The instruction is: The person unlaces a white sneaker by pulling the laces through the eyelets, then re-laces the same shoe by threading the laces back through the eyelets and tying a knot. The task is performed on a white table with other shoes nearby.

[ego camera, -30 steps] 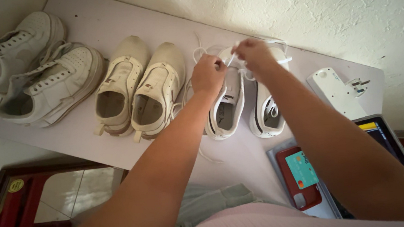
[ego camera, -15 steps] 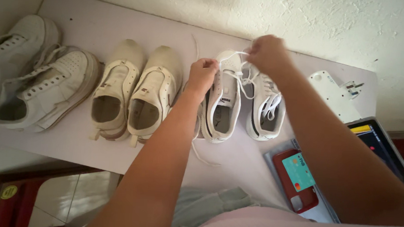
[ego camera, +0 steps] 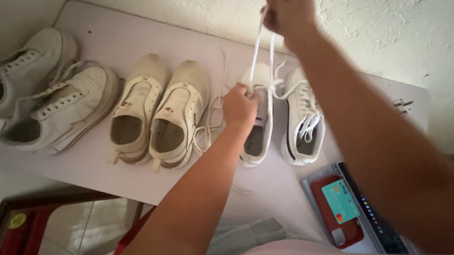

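Head view: R hand (ego camera: 288, 13) raised high w/ white shoelace (ego camera: 256, 52) pinched, drawn taut upward. L hand (ego camera: 240, 105) closed on lace at tongue of white sneaker (ego camera: 260, 116), which sits on table (ego camera: 103, 35) between beige pair (ego camera: 156, 109) & its mate. Lace judged light, limp, slippery; grip near eyelets. Phone w/ card (ego camera: 338, 209) near R forearm.
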